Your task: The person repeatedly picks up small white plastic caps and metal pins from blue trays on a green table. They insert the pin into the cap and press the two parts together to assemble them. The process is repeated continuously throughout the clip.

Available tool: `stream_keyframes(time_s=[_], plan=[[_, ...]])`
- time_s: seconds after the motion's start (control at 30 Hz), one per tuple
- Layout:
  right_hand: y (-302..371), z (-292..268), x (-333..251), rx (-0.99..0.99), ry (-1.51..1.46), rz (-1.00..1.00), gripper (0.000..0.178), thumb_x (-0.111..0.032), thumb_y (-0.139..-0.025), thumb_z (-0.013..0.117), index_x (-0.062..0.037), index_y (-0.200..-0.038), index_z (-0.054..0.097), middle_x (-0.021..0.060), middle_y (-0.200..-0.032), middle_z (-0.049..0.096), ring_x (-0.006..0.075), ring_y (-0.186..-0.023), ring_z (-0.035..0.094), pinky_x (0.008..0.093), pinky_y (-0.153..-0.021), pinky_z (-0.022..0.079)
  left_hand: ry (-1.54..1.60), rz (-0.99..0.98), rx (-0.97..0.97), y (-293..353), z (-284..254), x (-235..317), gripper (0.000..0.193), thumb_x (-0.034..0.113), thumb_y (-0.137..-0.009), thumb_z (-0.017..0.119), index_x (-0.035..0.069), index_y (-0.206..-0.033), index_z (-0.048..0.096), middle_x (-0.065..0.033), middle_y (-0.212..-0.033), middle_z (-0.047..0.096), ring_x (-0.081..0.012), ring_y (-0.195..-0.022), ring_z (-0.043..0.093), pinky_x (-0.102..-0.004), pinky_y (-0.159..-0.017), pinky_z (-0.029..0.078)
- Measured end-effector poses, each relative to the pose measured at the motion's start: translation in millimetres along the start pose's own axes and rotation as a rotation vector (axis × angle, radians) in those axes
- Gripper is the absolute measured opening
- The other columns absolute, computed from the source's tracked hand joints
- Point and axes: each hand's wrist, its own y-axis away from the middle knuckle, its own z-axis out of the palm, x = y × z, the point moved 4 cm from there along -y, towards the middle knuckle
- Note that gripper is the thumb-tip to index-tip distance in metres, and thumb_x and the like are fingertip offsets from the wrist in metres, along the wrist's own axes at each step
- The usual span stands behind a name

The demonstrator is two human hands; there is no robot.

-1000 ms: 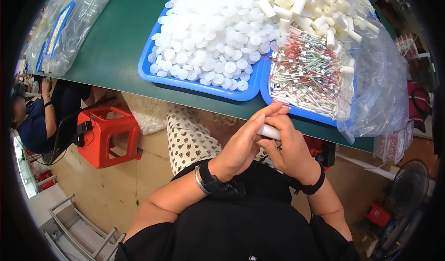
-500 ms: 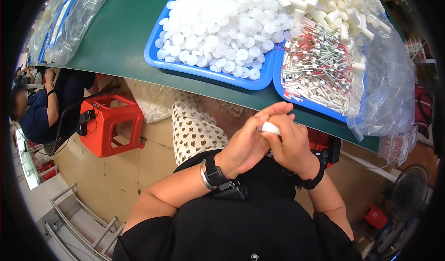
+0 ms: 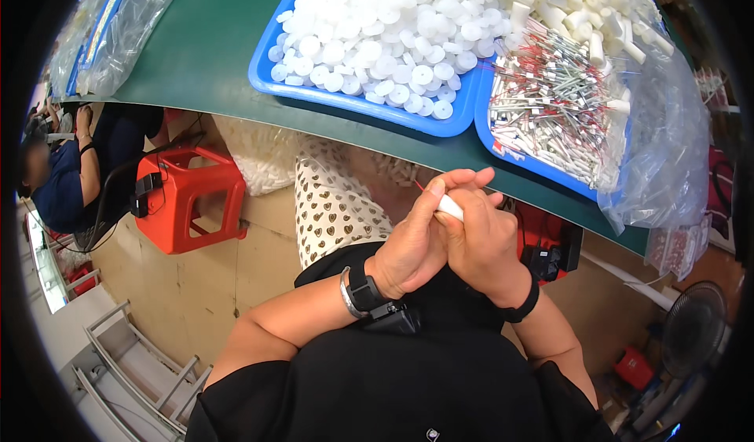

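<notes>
In front of my body, below the table edge, my two hands meet around a short white plastic cylinder (image 3: pixel 449 207). My right hand (image 3: pixel 488 246) is closed on it, with the thumb along its lower side. My left hand (image 3: pixel 416 242) presses its thumb at the cylinder's upper end, its other fingers partly hidden behind. A thin red wire (image 3: pixel 419 184) sticks out beside the left thumb; what it joins is hidden. Nearest the hands on the table, a blue tray (image 3: pixel 542 173) holds thin white parts with red wires (image 3: pixel 550 100).
A larger blue tray (image 3: pixel 369 118) of translucent white discs (image 3: pixel 393 49) stands on the green table (image 3: pixel 204 42). Cream cylinders (image 3: pixel 585 18) lie behind the wired parts, near clear plastic (image 3: pixel 667 147). A red stool (image 3: pixel 188 199) and a seated person (image 3: pixel 67 175) are at left, a fan (image 3: pixel 693 328) at right.
The white cylinder has tilted more upright, and my right hand has shifted slightly left with it. The red wire shows more plainly by the left thumb. The whole view has shifted slightly.
</notes>
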Motion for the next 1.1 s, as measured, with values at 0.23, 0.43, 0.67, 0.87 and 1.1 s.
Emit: stream_keyframes(time_s=[0.23, 0.43, 0.67, 0.87, 1.1], plan=[[4.0, 17.5, 5.5, 0.045, -0.221, 0.181, 0.03, -0.008, -0.091, 0.063, 0.0007, -0.117, 0.052, 0.0171, -0.098, 0.067, 0.0352, -0.076, 0.067, 0.0422, -0.062, 0.053, -0.064, -0.001, 0.054, 3.2, -8.6, 10.6, 0.059, 0.051, -0.105, 0.029, 0.007, -0.145, 0.036, -0.0146, -0.149, 0.04, -0.0281, -0.135, 0.043, -0.043, -0.113, 0.037], [3.6, 15.2, 2.5, -0.044, -0.142, 0.074, 0.03, -0.008, -0.092, 0.062, 0.0004, -0.119, 0.051, 0.0187, -0.098, 0.066, 0.0369, -0.074, 0.066, 0.0432, -0.061, 0.052, -0.182, -0.044, 0.023, 7.7, -21.4, 16.6, 0.053, 0.044, -0.107, 0.03, 0.006, -0.144, 0.037, -0.0141, -0.148, 0.042, -0.0272, -0.135, 0.043, -0.0422, -0.114, 0.036], [-1.3, 15.4, -1.7, -0.029, 0.075, -0.06, 0.024, -0.005, -0.09, 0.064, -0.0013, -0.112, 0.054, 0.017, -0.094, 0.065, 0.0353, -0.075, 0.067, 0.0395, -0.06, 0.052, 0.042, 0.025, 0.045, 7.5, -19.7, 3.6, 0.045, 0.036, -0.107, 0.035, 0.005, -0.138, 0.043, -0.0114, -0.145, 0.045, -0.0234, -0.131, 0.045, -0.0385, -0.114, 0.035], [-5.3, 10.9, 5.8, -0.032, -0.271, 0.116, 0.021, -0.007, -0.091, 0.063, -0.0008, -0.109, 0.055, 0.0143, -0.096, 0.065, 0.0346, -0.077, 0.066, 0.0417, -0.065, 0.052, -0.048, -0.045, 0.061, 8.1, -16.7, 17.2, 0.044, 0.035, -0.108, 0.033, 0.008, -0.14, 0.044, -0.0127, -0.146, 0.045, -0.0264, -0.136, 0.042, -0.0409, -0.116, 0.032], [-0.9, 17.8, 7.0, 0.004, -0.201, -0.005, 0.017, -0.007, -0.094, 0.059, -0.0001, -0.109, 0.054, 0.0158, -0.095, 0.065, 0.0346, -0.076, 0.066, 0.0408, -0.063, 0.051, 0.018, 0.026, 0.065, 7.1, -18.6, 5.5, 0.041, 0.034, -0.108, 0.034, 0.009, -0.138, 0.044, -0.0142, -0.147, 0.044, -0.0278, -0.137, 0.041, -0.0413, -0.116, 0.033]])
